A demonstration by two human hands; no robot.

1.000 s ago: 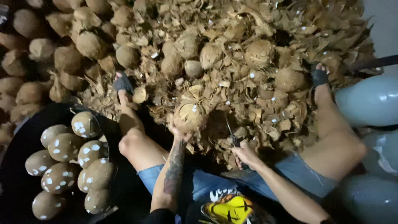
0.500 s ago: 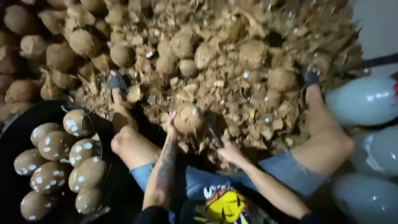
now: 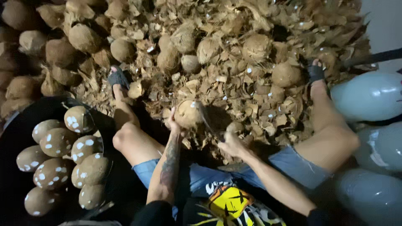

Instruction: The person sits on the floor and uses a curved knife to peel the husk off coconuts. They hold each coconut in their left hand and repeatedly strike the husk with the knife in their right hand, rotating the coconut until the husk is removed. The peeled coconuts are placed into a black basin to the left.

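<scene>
Left hand (image 3: 172,124) clamps coconut (image 3: 188,114); right hand (image 3: 231,144) grips blade (image 3: 208,122).
Blade now lies against the nut's right side, closer than a second ago; peeled nuts (image 3: 58,161) fill basin (image 3: 16,121).

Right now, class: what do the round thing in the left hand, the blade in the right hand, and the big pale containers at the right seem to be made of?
Coconut in the left hand: hard shell, matt brown, pale shaved patches. Blade in the right hand: probably metal, thin and greyish, though blurred. Pale containers: likely smooth plastic, with a soft sheen.
</scene>
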